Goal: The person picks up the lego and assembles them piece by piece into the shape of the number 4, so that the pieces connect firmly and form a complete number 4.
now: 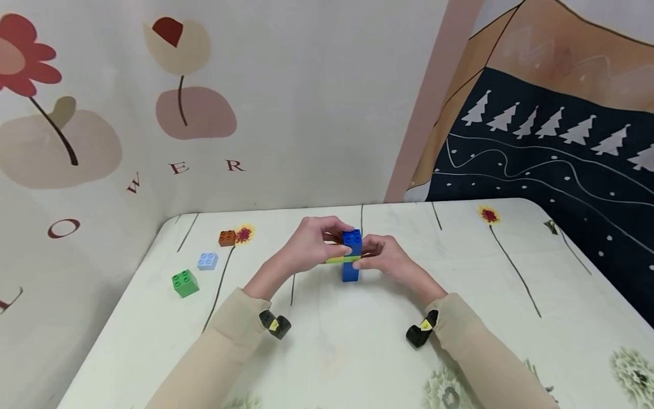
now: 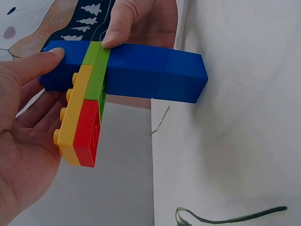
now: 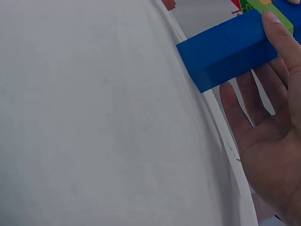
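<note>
Both hands hold one joined stack of toy building bricks above the table (image 1: pixel 327 352). Its top is a blue brick (image 1: pixel 352 238), studs up, pinched by my left hand (image 1: pixel 309 247) between thumb and fingers. Under it run thin light-green bricks (image 2: pixel 96 59). A yellow brick (image 2: pixel 75 113) and a red brick (image 2: pixel 87 134) jut out sideways, seen in the left wrist view. Two more blue bricks (image 2: pixel 155 70) form the lower end. My right hand (image 1: pixel 385 258) grips the stack there, its thumb at the light-green layer, its fingers partly hidden behind.
Three loose bricks lie on the table's left side: a brown one (image 1: pixel 227 238), a light-blue one (image 1: pixel 207 261) and a green one (image 1: pixel 185 283). Behind the table hangs a printed curtain (image 1: pixel 317 113). Each wrist wears a small black camera (image 1: pixel 275 324).
</note>
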